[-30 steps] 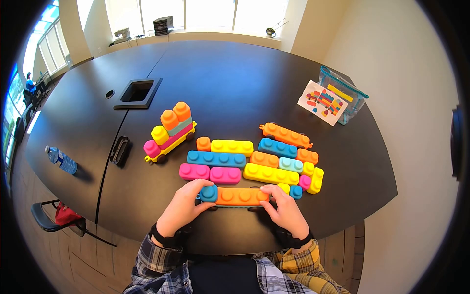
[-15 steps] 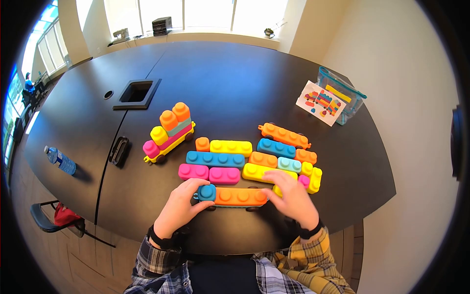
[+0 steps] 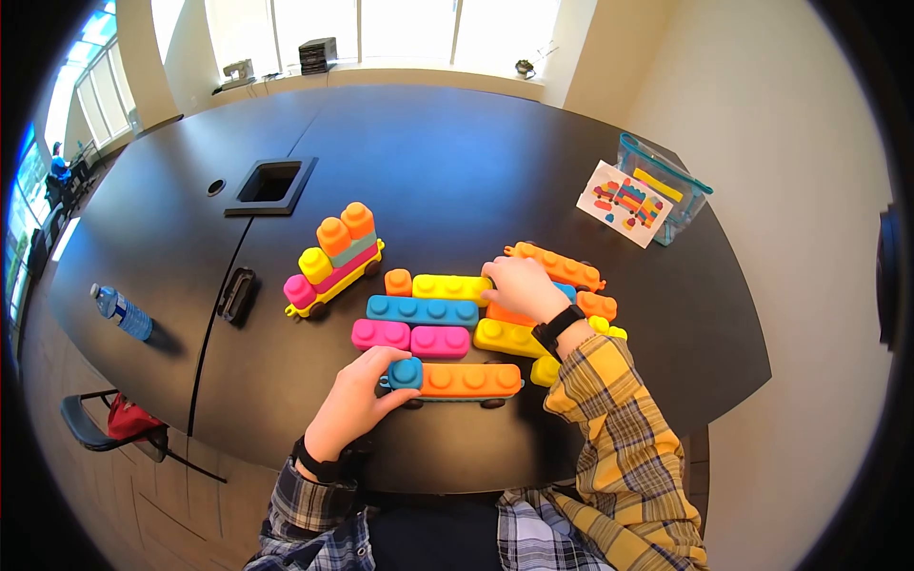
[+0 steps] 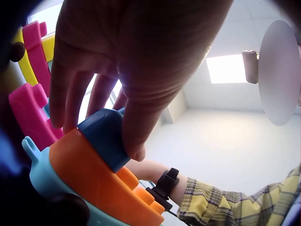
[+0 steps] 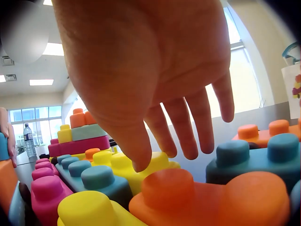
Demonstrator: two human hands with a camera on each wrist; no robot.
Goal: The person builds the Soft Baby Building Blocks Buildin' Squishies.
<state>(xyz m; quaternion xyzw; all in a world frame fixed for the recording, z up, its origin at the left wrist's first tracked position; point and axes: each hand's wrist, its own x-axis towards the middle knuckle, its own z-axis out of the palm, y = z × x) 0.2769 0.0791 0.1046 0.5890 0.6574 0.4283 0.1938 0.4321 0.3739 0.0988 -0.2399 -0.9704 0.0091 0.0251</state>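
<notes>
My left hand (image 3: 354, 400) grips a small blue block (image 3: 406, 373) between thumb and fingers. This block sits on the left end of a long orange block (image 3: 473, 381), which is mounted on a light blue wheeled base (image 4: 41, 172). Over the loose blocks, my right hand (image 3: 529, 288) reaches to the right end of a long yellow block (image 3: 447, 287). In the right wrist view its thumb overlaps that yellow block, and the other fingers extend beyond it, spread apart. An orange block (image 5: 207, 197) and a blue block (image 5: 254, 162) lie beneath and beside this hand.
Pink blocks (image 3: 381, 335) and a long blue block (image 3: 422, 310) lie ahead of the left hand. A stacked yellow train car (image 3: 333, 276) stands behind them. An orange wheeled base (image 3: 557, 265), picture card (image 3: 624, 204), clear bag (image 3: 681, 211) and water bottle (image 3: 122, 312) are farther out.
My right hand has let go of the orange block's right end and moved forward over the loose blocks to the yellow one. The left hand keeps its grip on the small blue block.
</notes>
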